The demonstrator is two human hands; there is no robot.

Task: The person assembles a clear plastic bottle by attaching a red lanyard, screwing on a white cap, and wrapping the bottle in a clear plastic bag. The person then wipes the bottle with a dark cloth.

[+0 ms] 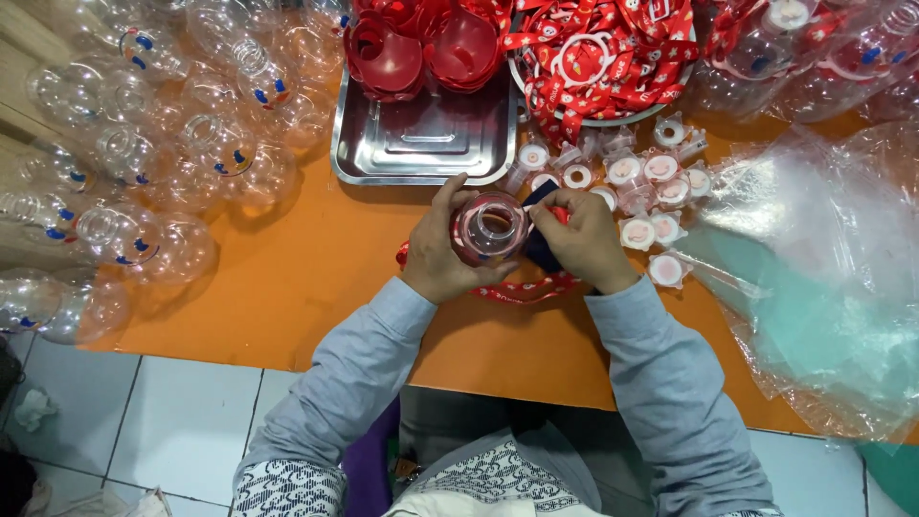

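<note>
My left hand (436, 251) and right hand (584, 239) both grip the clear bottle (491, 228), fingers closed round its neck, just in front of the steel tray (421, 144). Red strap (522, 289) loops under it; white caps (641, 191) sit right of the tray.

Between your hands, the bottle (490, 228) sits over a strap (522, 290) on the desk (287, 278). Behind it lies the tray (426, 139), with a bowl of straps (603, 57) to its right. Empty bottles (124, 163) crowd your left; small caps (646, 196) and plastic bags (823, 278) lie right.
</note>
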